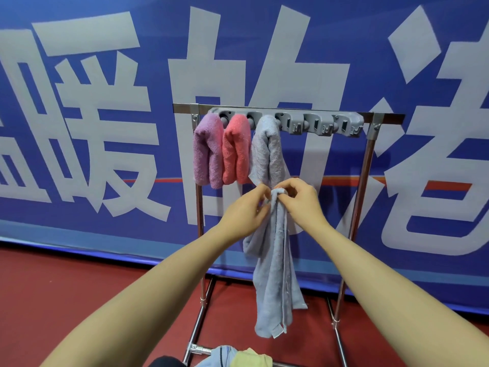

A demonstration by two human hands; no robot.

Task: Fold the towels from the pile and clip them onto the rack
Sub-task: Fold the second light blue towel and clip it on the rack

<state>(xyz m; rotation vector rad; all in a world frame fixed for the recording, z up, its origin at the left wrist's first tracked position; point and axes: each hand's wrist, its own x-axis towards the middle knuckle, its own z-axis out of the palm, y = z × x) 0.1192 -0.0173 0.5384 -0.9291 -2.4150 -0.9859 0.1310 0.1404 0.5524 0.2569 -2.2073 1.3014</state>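
Pinching top of grey-blue towel with both hands, in front of rack.
Left hand and right hand fingers are curling onto bunched top edge; towel is hanging below three clipped towels. Pile is sitting at bottom edge.

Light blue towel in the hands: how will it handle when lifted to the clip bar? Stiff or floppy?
Likely floppy: the light blue towel hangs limp in long folds below the left hand and right hand, which pinch its bunched top. Probably light, since fingertip pinches carry it. Its loose tail may swing or unfold on the way to the clip bar.
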